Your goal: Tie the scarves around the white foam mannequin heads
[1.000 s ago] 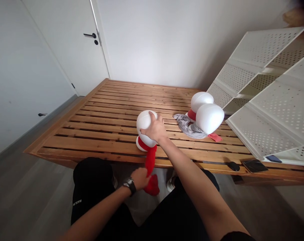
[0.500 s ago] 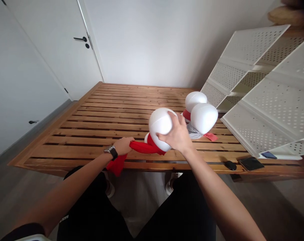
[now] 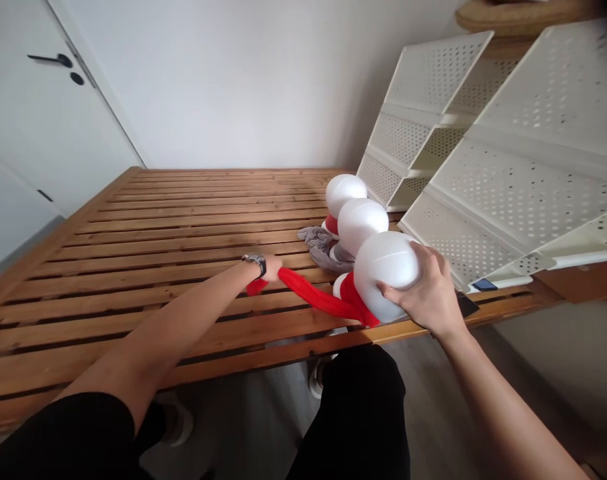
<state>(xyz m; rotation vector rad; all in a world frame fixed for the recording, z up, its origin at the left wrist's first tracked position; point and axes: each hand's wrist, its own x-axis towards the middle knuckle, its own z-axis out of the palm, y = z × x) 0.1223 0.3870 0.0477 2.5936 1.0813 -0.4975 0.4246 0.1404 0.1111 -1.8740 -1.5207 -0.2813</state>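
Observation:
My right hand (image 3: 431,288) grips the head of the nearest white mannequin head (image 3: 387,270), which stands at the front edge of the slatted wooden surface. A red cloth (image 3: 318,295) is wrapped round its neck and stretches out to the left. The cloth's far end is in my left hand (image 3: 272,267), with a short piece hanging past the fist. Behind stand two more white heads: the middle one (image 3: 362,223) with a grey cloth (image 3: 316,243) at its base, and the rear one (image 3: 345,193) with red fabric round its neck.
White perforated racks (image 3: 523,167) lean at the right, beside the heads. The slatted wooden surface (image 3: 148,253) reaches left toward a white door (image 3: 28,100). A dark flat item (image 3: 467,305) lies partly hidden behind my right wrist.
The view has swung to the right. My right hand has moved the nearest head right, in line with the other two; my left hand still holds the red cloth, now stretched longer.

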